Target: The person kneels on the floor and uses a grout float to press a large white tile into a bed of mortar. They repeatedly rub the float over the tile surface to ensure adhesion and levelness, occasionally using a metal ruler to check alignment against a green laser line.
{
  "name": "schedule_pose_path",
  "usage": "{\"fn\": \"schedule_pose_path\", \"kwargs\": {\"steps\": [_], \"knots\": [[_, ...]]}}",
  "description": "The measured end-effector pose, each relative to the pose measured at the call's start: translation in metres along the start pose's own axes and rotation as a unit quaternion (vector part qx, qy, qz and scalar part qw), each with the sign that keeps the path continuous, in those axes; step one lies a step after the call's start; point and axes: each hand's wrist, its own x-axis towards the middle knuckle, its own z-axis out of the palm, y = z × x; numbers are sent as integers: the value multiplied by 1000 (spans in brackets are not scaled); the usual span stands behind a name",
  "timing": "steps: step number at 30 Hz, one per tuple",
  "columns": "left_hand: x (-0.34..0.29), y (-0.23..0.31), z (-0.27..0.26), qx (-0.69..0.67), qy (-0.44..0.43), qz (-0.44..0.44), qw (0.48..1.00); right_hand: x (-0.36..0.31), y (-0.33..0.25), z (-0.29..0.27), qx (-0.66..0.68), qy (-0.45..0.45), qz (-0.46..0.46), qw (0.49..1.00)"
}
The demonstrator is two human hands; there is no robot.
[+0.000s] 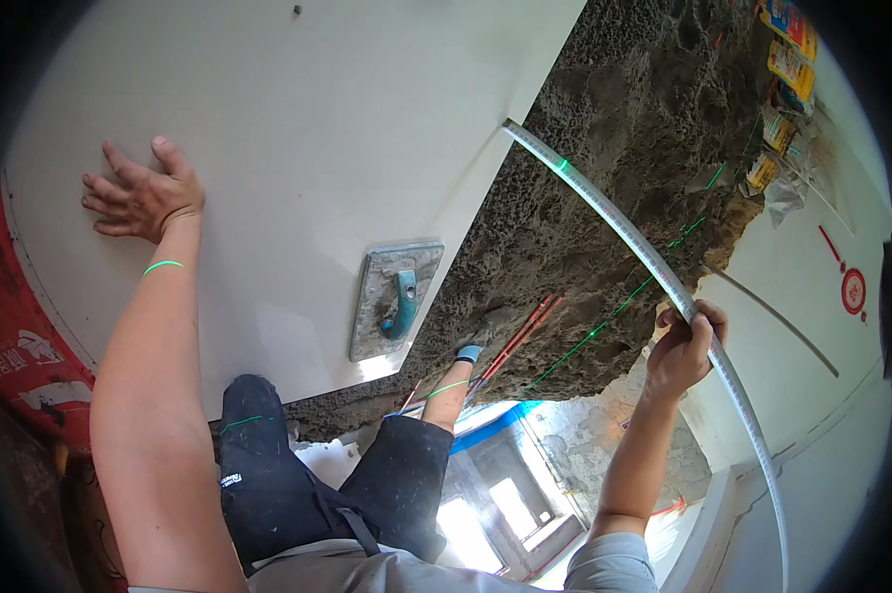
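Observation:
My left hand lies on a large pale slab, fingers spread, holding nothing. My right hand grips a long silver measuring straightedge with graduation marks, which looks curved in this wide view. Its far end touches or hovers by the slab's right edge; I cannot tell which. The near end runs past the hand to the lower right. A grey float with a teal handle lies on the slab's near right corner, with neither hand on it.
Rough dark mortar spreads right of the slab, crossed by a green laser line. Thin red rods lie near my foot. Yellow packets line the far right wall, near a thin leaning strip. Red sheeting borders the left.

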Motion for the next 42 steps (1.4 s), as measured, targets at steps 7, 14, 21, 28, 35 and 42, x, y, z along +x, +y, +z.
{"fn": "schedule_pose_path", "kwargs": {"steps": [7,14,21,28,35,42], "knots": [[-1,1,-1,11,1,-2,1000,0,3,4,9,33,23,999],[0,3,-2,10,-3,-4,1000,-1,4,4,1,33,22,999],[-1,3,-1,17,-9,-8,1000,0,10,-2,20,49,50,997],[1,5,-8,17,-8,-9,1000,6,1,-13,-78,62,50,994],[-2,9,-8,65,-34,-12,997,47,70,-161,-160,44,224,960],[-1,17,-11,91,-10,-12,996,-164,227,14,-350,-148,79,922]]}}
